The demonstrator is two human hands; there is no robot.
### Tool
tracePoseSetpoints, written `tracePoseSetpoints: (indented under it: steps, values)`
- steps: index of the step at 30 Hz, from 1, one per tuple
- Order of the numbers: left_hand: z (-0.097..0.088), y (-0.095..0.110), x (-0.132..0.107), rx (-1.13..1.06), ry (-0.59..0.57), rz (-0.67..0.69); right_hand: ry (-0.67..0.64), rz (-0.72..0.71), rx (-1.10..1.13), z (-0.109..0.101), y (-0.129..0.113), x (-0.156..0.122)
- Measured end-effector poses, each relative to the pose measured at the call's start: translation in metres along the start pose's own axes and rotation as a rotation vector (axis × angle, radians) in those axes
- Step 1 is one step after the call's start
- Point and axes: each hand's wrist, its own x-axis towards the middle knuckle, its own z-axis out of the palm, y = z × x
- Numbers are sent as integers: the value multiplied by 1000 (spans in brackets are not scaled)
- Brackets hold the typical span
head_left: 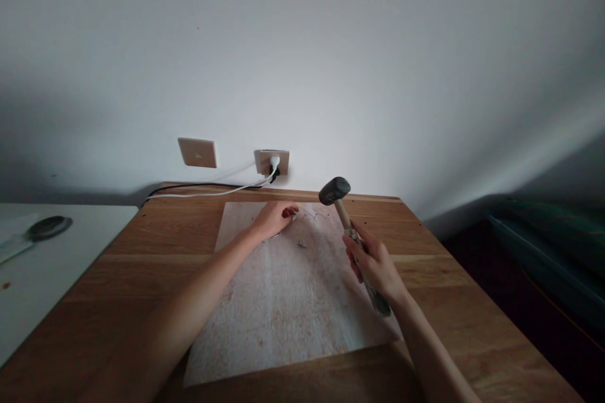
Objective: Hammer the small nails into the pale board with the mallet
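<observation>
My right hand point(371, 259) is wrapped round the handle of a mallet point(335, 191). Its dark, blunt head is raised up and to the left, and its pale wooden handle has a mottled, dark lower grip. My left hand point(276, 219) rests at the far part of a whitish, worn-looking board point(278, 302), fingers curled together. What those fingertips pinch, if anything, is too small to make out. Beside them lie several thin metal pieces that look like nails point(314, 214). A small cluster of similar pieces point(301, 244) sits nearer on the board.
The board lies on a brown wooden table point(416, 327) against a pale wall. A socket point(282, 164) holds plugs with white and black cables point(208, 190) running left. A white surface point(57, 283) with a dark round-ended object point(47, 228) stands at left. A dark teal item point(553, 264) is at right.
</observation>
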Motion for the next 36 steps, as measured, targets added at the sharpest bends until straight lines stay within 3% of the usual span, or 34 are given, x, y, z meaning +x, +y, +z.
tracePoseSetpoints:
  steps: [5, 8, 12, 24, 36]
  values:
    - [0, 0, -1, -18, 32, -58, -127, -32, -116, 22, -19, -10]
    - [0, -2, 0, -21, 28, -58, -129, -76, -206, 28, -22, -9]
    - [1, -3, 0, -14, 42, -39, -178, -55, -206, 28, -24, -7]
    - [-2, 0, 0, 13, 33, -58, -127, -130, -251, 31, -15, -5]
    - [-2, -2, 0, -48, 41, -56, -150, -79, -241, 31, -15, -7]
